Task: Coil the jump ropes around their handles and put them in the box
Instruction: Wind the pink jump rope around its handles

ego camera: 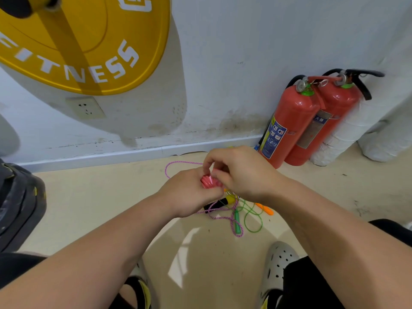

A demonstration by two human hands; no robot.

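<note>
My left hand grips the pink handles of a jump rope, held above the floor. My right hand pinches the pink braided rope right at the handles; a loop of it arcs out to the left and more trails down to the floor. Under my hands lies a tangle of other ropes: a black and yellow handle, a green rope with a green handle, and an orange handle. No box is in view.
Two red fire extinguishers lean on the white wall at the right, next to white rolls. A yellow weight plate hangs at upper left, dark weights sit at the left. My shoes are near the bottom.
</note>
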